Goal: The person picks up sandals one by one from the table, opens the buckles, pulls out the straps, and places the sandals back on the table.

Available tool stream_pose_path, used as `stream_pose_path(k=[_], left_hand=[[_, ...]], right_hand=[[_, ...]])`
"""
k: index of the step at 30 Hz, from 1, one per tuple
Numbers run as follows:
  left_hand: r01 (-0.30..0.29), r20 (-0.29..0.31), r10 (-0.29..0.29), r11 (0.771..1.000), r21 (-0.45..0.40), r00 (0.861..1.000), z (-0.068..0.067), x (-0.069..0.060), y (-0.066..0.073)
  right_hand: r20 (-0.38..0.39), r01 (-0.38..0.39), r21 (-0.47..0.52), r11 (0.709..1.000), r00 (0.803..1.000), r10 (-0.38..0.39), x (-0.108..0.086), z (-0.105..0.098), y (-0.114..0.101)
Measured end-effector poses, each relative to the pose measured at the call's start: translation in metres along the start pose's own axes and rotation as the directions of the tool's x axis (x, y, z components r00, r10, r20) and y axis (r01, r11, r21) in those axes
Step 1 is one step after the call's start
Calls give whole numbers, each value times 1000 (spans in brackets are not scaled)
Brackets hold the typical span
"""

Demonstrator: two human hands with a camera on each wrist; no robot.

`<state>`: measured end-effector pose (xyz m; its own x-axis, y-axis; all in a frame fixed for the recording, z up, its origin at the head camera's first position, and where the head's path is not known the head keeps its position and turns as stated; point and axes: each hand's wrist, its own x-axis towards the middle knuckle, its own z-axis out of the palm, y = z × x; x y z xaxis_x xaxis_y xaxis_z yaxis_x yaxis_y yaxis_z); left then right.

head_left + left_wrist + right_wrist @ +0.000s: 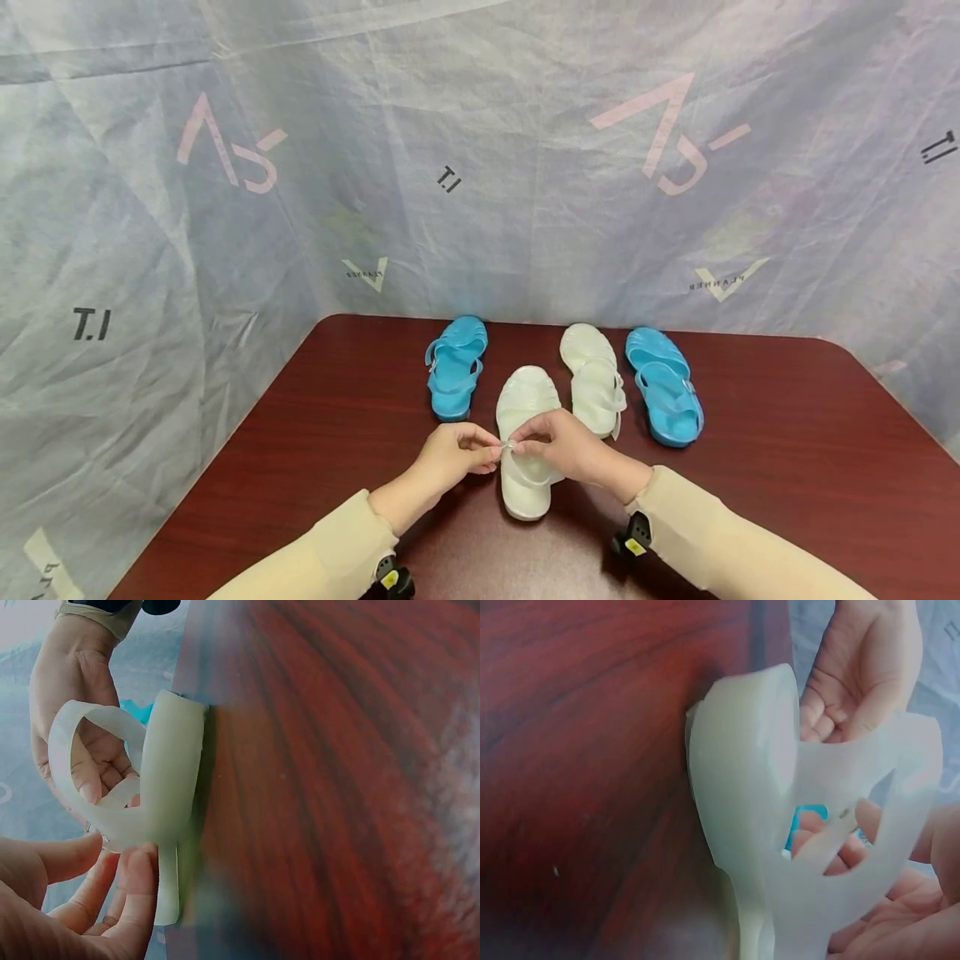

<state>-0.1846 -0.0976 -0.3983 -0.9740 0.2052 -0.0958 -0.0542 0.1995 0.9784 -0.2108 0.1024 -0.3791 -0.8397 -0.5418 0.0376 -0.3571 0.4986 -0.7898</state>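
A white sandal (527, 498) lies sole down on the table, toe toward the back, between both hands. My left hand (446, 460) pinches the strap end at the sandal's left side, thumb against fingertips. From the right, my right hand (573, 450) reaches over the sandal and pinches the strap at the same spot. In the left wrist view the ankle strap (64, 761) loops up from the heel (174, 761), with the left fingers (139, 874) at its buckle side. The right wrist view has the strap (922, 750) partly covering the fingers.
Behind on the dark red table (315, 417) stand a blue sandal (452, 375) at the left, another white sandal (592, 375) just right of the hands and a second blue sandal (667, 392) beyond it. A grey printed cloth (525, 167) hangs behind the table.
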Motion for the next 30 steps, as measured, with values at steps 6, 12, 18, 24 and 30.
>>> stream_pose_path(k=[6, 12, 18, 24, 30], left_hand=[[-19, -48, 20, 999, 26, 999, 2, 3, -3], [-73, -87, 81, 993, 90, 993, 5, 6, -6], [-108, -97, 128, 976, 191, 987, 5, 6, -4], [-117, -58, 129, 977, 178, 990, 3, 10, 1], [-80, -49, 88, 986, 150, 995, 1, 10, 1]], right_hand=[[-26, -26, 73, 997, 999, 28, -1, 6, 2], [-47, -27, 92, 995, 998, 32, -2, 9, 2], [-52, -44, 124, 991, 997, 51, -3, 9, 5], [-65, -52, 166, 985, 996, 63, -2, 8, 8], [-75, -68, 204, 977, 993, 85, -3, 10, 8]])
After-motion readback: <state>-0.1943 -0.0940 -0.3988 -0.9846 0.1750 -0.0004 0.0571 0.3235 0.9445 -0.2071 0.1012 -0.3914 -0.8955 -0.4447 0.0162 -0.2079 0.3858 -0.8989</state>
